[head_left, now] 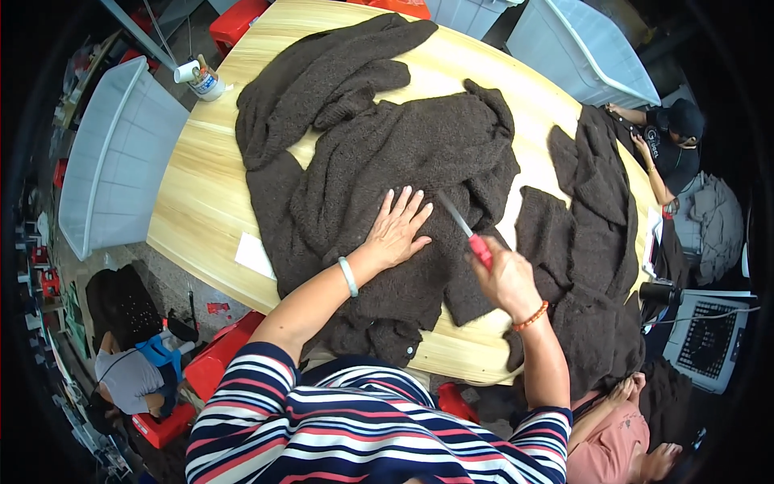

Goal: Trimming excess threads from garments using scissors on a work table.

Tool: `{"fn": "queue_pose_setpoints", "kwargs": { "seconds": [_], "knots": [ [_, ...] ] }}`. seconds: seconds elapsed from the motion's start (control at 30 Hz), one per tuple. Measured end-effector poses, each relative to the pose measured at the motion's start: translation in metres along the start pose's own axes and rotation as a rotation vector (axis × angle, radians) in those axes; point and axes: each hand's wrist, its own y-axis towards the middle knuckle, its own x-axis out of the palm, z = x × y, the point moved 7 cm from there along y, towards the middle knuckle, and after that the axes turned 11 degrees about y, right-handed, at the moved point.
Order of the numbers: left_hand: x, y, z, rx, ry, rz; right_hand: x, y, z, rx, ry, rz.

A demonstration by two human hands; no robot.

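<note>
Dark brown knitted garments [379, 153] lie heaped and creased across the middle of the table. My left hand [397, 229] rests flat on the knit, fingers spread, with nothing in it. In my right hand [508, 281] is a red-handled tool with a straight metal shaft [457, 216], much like a screwdriver. Its shaft slants up and left, and the tip is at the dark cloth just right of my left fingers. Whether the tip touches or enters the knit I cannot tell.
The wooden table [193, 185] bears more brown knitwear [601, 234] on the right and a white card [255, 256]. A tub holding tools [208, 84] stands at its left edge. Grey bins [121, 161] and red stools [222, 355] surround it. Other people sit nearby; one wears a pink top [617, 440].
</note>
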Motion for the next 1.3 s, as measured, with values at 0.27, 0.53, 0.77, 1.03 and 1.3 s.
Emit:
{"fn": "queue_pose_setpoints", "kwargs": {
  "seconds": [0.27,0.53,0.77,1.03,1.3],
  "knots": [
    [0.017,-0.005,0.007,0.039,-0.007,0.046,0.029,0.018,-0.023,-0.143,-0.141,-0.155],
    [0.026,-0.011,-0.002,0.039,-0.042,0.129,0.066,0.022,-0.067,-0.332,-0.213,-0.325],
    [0.017,-0.008,0.002,0.038,-0.02,0.118,0.034,0.039,-0.024,-0.162,-0.268,-0.176],
    [0.018,-0.015,-0.002,0.079,-0.029,0.14,0.077,0.002,-0.093,-0.363,-0.071,-0.367],
    [-0.039,-0.077,-0.059,-0.351,-0.376,0.422,0.043,-0.009,-0.045,-0.113,0.03,-0.202]
  ]
}}
